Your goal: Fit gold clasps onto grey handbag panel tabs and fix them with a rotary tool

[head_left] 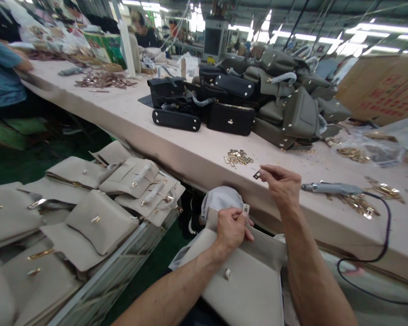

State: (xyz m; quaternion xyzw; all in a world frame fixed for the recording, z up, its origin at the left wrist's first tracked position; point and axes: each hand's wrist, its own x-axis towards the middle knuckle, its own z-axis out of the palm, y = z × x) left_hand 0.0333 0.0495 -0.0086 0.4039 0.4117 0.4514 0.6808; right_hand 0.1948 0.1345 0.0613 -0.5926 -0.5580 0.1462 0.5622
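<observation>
"What does the handbag [251,280] look like?"

"It's smooth and beige, with a shiny clasp [227,273] on its front. It's at five o'clock in the view, with its flap [263,244] lifted up."

"And the fingers?"

"The left hand [230,228] has its fingers closed on the flap, by a little plate [245,209] with holes. The right hand [281,183] pinches a shiny metal piece [257,174] in its fingertips, up at one o'clock from the bag."

"Where's the edge?"

"The table [187,151] edge slants down to the right, just past the left hand. From the bag, a gold pile [238,157] is at twelve o'clock and an electric screwdriver [331,188] is near two. Tabletop shows between them. Green floor [146,267] shows between the bag and the rack [122,267] of beige bags [98,222] at nine."

"What can't you see?"

"The bag's bottom is cut off. The left hand hides some flap, and I can't tell if that plate is fastened."
</observation>
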